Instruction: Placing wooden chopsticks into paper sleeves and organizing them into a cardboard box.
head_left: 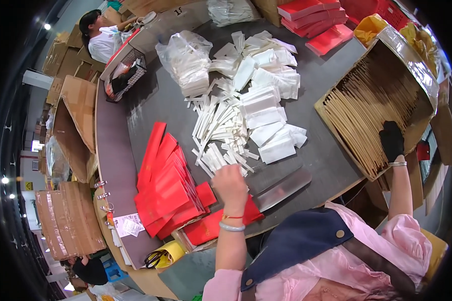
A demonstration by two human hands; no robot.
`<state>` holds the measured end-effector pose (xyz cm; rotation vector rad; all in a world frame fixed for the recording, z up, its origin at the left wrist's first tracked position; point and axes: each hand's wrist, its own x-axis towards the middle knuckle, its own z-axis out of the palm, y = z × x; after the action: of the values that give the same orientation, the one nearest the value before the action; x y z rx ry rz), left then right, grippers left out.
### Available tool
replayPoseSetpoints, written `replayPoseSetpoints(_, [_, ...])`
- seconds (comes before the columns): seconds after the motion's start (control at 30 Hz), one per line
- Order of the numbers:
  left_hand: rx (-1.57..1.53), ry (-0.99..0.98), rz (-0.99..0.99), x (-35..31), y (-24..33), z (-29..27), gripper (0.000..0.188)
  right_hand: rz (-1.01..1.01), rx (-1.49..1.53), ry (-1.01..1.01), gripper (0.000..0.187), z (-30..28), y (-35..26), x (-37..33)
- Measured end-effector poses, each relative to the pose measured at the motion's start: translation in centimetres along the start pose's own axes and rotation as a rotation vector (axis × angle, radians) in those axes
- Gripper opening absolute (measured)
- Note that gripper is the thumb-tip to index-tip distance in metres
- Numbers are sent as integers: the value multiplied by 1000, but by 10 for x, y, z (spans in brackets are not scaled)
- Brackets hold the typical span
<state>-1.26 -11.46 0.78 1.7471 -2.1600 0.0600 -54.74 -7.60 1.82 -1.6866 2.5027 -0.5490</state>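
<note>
Two hands of mine show in the head view. My bare left hand (231, 184), loosely curled, is by the near end of the white strips (216, 125); my gloved right hand (392, 140) lies at the brown stack (361, 115) inside the cardboard box (394, 65). Whether either grips anything, I cannot tell. Light, flat fingers should best spare those close-packed edges.

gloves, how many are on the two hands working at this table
1. The black glove is on the right hand, at the open cardboard box. The left hand, near the white strips, is bare.
</note>
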Motion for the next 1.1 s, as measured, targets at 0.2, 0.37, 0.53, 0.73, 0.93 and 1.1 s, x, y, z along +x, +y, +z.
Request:
replayPoseSetpoints(0.2, [-312,-14,97,23,41,31,26,64,-43,-51,38,11,-16,0])
replayPoseSetpoints(0.37, [-390,-47,63,17,44,36,33,86,-82,56,40,13,2,-7])
replayPoseSetpoints(0.53, [-423,-83,31,8,42,25,27,131,189,305,32,-5,-40,-16])
replayPoseSetpoints(0.73, [-758,-507,-338,-24,45,-34,21,-687,410,-102,26,-2,-146,-39])
replayPoseSetpoints(0.93, [-323,-180,-147,-68,38,-50,51,-801,293,-591,28,44,-194,-74])
replayPoseSetpoints(1.1, [-311,-222,-40,-91,31,-38,70,-929,181,-579,25,71,-219,-93])
